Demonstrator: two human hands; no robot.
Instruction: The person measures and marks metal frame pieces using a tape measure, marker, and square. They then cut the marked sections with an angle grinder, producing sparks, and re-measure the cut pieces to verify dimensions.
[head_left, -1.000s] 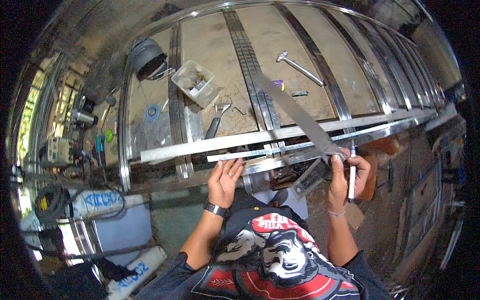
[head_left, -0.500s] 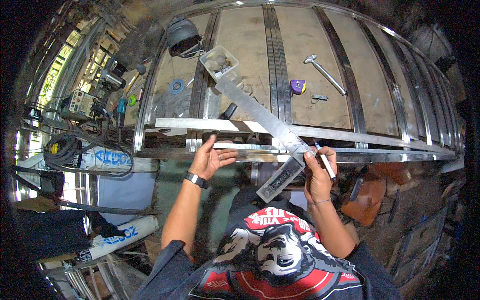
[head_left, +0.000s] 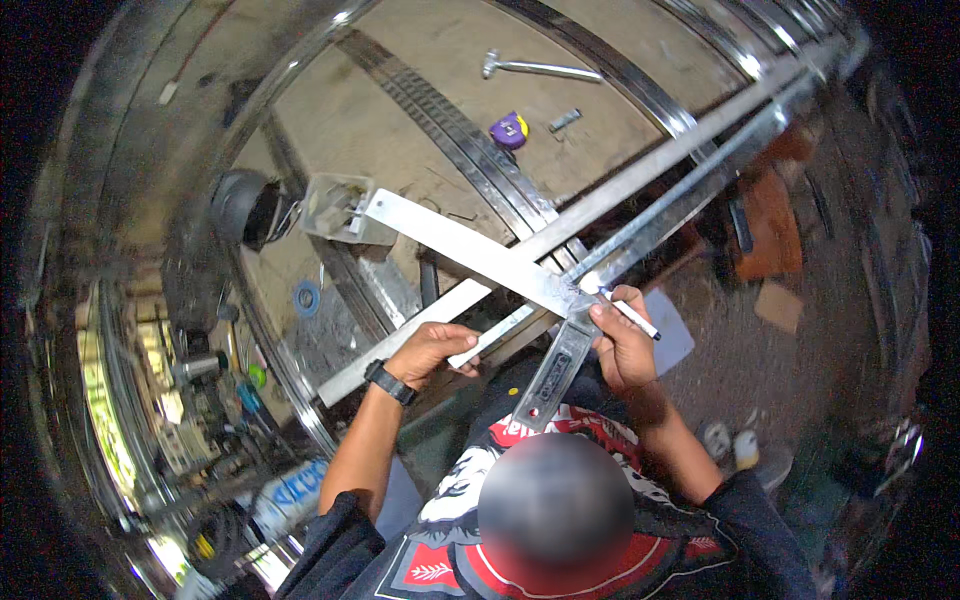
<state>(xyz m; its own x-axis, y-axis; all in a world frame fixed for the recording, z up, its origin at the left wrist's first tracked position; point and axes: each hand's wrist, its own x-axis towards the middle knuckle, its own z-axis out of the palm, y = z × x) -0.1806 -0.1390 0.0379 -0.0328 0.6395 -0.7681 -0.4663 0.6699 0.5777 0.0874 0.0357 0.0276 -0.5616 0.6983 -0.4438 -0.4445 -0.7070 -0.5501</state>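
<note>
Sitting in right fingers [head_left: 629, 295], the metal square [head_left: 535, 281] crosses a thin bar [head_left: 500, 333].

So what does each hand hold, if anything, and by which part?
Left hand: a narrow metal bar, by its left end. Right hand: a metal square, at its corner, plus a white marker, exact hold unclear.

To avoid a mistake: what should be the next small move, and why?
Perhaps turn the try square flush to the narrow metal bar: its blade appears to cross slantwise, the left hand pinches the bar's end, the right hand holds the square and marker.
</note>
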